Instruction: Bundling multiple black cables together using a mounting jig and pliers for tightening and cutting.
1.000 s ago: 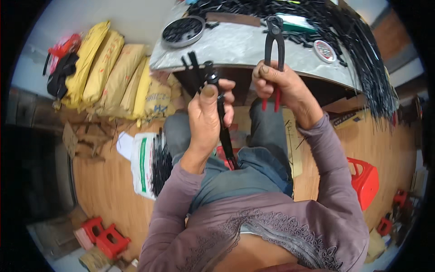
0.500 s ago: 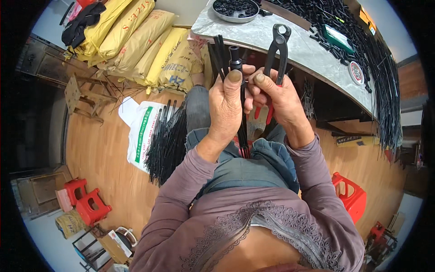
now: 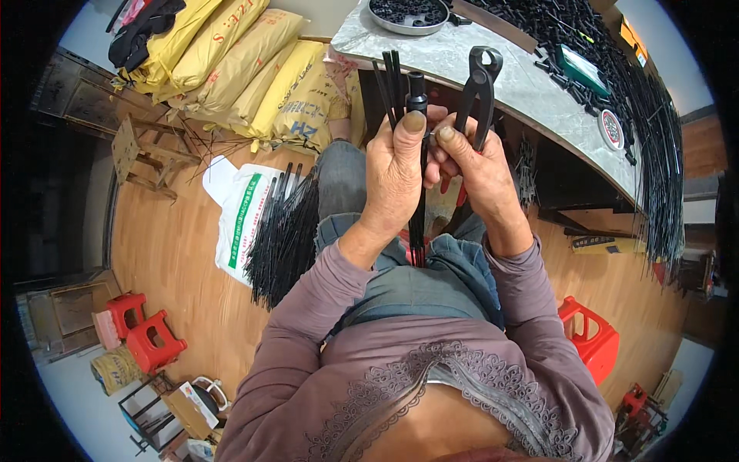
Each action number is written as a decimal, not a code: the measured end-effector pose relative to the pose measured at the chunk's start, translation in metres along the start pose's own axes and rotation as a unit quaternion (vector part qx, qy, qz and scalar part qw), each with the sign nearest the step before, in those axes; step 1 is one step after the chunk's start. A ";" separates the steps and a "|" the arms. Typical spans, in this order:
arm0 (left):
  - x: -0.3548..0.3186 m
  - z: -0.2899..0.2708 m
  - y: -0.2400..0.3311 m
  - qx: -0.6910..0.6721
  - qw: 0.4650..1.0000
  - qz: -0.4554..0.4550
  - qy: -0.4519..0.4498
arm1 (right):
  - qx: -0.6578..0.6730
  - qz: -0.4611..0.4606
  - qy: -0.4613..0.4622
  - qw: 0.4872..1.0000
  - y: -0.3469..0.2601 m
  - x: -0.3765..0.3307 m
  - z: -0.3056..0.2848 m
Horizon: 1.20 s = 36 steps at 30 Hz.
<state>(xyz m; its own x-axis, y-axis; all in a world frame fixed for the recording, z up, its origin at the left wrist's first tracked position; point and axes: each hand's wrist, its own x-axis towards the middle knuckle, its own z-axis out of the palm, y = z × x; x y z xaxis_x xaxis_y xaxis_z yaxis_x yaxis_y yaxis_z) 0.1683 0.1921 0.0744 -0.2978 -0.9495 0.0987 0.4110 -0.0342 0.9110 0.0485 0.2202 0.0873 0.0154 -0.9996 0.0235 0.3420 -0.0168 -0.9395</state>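
My left hand [image 3: 394, 165] is closed round a bunch of thin black rods [image 3: 395, 73], which stick up above the fingers and run down toward my lap. A thicker black cylindrical fitting [image 3: 416, 86] stands upright among them, with my thumb pressed against its side. My right hand [image 3: 489, 181] grips a pair of pincers [image 3: 485, 88], dark jaws pointing up and red handles mostly hidden in the palm. Its thumb and forefinger also pinch together beside the fitting, on something thin that is too small to make out. Both hands are close together, fingertips nearly touching.
A marble-patterned table [image 3: 531, 96] on the right bears a round tray [image 3: 408, 23] of small black parts, heaped black pieces and long rods [image 3: 662, 177]. More rods [image 3: 285, 239] lie on a white sack [image 3: 239, 208]. Yellow sacks [image 3: 239, 61], a wooden stool [image 3: 150, 154] and red stools [image 3: 156, 341] stand around.
The whole view has shifted slightly. Both hands sit a little further right with the rods, fitting and pincers, and the red handles show less than before. The grips stay the same.
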 end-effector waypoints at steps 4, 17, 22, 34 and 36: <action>0.001 0.006 -0.001 0.015 1.000 0.008 -0.001 | 0.020 0.006 0.009 1.000 -0.001 -0.002 -0.006; 0.001 0.011 -0.004 0.035 0.999 0.002 -0.010 | -0.002 -0.003 0.028 1.000 -0.002 -0.006 -0.011; 0.001 0.012 -0.005 0.011 1.000 0.009 -0.015 | -0.027 -0.006 0.027 0.999 0.001 -0.007 -0.015; -0.001 0.013 0.006 0.133 0.990 0.036 -0.005 | -0.411 -0.218 0.150 0.872 0.002 -0.007 -0.005; 0.001 0.013 0.005 0.097 0.995 -0.003 -0.033 | -0.412 -0.215 0.152 0.872 0.002 -0.007 -0.008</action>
<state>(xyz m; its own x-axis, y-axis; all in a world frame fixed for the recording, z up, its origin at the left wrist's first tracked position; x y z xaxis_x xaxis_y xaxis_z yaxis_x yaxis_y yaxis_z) 0.1590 0.1950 0.0846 -0.3576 -0.9270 0.1132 0.2373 0.0270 0.9711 0.0417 0.2272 0.0828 -0.2405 -0.8548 0.4598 -0.5391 -0.2764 -0.7956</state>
